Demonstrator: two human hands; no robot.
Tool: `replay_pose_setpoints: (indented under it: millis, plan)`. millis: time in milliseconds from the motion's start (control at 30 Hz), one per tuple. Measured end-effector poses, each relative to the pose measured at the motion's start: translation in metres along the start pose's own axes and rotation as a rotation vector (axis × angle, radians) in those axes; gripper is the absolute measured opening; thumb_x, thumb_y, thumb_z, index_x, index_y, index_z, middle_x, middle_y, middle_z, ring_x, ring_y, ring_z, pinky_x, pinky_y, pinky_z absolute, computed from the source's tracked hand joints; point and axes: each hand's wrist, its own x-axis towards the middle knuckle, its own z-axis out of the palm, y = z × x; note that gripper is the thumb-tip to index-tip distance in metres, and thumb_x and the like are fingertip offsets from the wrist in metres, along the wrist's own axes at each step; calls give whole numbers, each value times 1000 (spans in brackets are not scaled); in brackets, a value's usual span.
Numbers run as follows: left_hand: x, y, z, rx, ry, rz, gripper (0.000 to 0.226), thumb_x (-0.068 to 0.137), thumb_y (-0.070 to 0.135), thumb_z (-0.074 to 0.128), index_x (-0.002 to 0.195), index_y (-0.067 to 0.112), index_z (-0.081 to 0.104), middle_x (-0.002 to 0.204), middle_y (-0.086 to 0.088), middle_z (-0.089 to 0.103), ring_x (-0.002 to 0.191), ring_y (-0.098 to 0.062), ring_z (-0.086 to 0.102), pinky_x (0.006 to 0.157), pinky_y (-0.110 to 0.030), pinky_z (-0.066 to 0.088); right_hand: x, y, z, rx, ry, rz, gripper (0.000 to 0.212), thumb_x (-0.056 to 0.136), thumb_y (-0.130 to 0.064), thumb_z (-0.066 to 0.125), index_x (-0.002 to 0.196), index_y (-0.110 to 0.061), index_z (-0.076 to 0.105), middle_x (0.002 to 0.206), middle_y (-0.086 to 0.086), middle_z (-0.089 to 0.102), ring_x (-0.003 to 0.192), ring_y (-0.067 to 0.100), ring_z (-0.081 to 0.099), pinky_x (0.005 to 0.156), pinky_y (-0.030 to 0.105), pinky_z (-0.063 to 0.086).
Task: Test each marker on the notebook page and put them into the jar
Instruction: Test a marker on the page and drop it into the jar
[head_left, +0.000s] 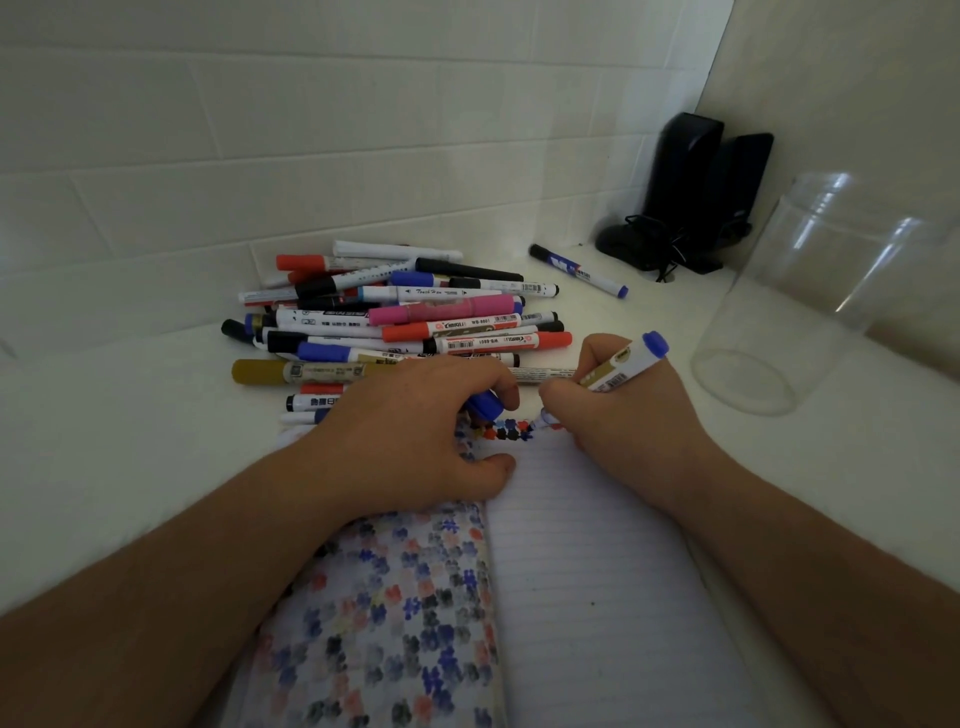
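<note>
Two hands are seen over an open notebook (587, 545) on the white worktop (130, 441). The right hand (628, 415) has its fingers (597, 358) clamped round a white marker (618, 371) with a blue end; the tip is set on the top line of the right-hand page, at the end of a row of coloured blots (506, 430). The left hand (415, 431) rests on the left-hand page, its fingers curled round a blue cap (483, 405), which is held just left of the marker tip.

A pile of markers (405, 322) lies just beyond the fingers of both hands, mostly red, blue, black, pink and gold. One blue marker (579, 270) lies apart, further back, beyond the right fingers. The clear jar (831, 291) stands right of the right hand, near it but not touching; nothing is seen inside.

The left-hand page is covered with blots in blue, black, red and yellow. A black device (685, 197) with a cable is noted in the far corner against the tiled wall (260, 130).
</note>
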Motion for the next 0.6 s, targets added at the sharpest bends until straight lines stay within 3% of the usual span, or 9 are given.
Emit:
replay_pose_setpoints:
  millis: [67,200,400,600]
  plan:
    - [0,0,0,-2,-1,-2,49,72,67,65,117,53,48,107,26,56,93,2,55,80,-27,54,1,0,0,3,10,10,31,79,-17,76,67,-19,48,56,-3,48,53,11,47,51,22,45]
    - [0,1,-1,-1,-1,2,48,74,65,67,116,52,50,104,27,55,92,5,53,79,-25,52,0,0,1,-20,13,-4,30,79,-18,77,67,-19,49,60,2,50,56,14,50,53,27,46]
    - [0,1,-1,5,4,8,47,74,64,68,117,52,51,104,26,56,92,1,54,79,-27,53,-1,-2,0,-51,-23,-16,32,76,-16,78,65,-20,48,51,-11,42,48,5,40,45,13,38]
    - [0,1,-1,12,-2,3,48,74,65,67,116,52,49,106,26,55,93,2,54,81,-29,54,-1,-3,-1,-68,-59,0,30,75,-16,76,65,-20,48,56,-4,43,53,10,41,53,24,40]
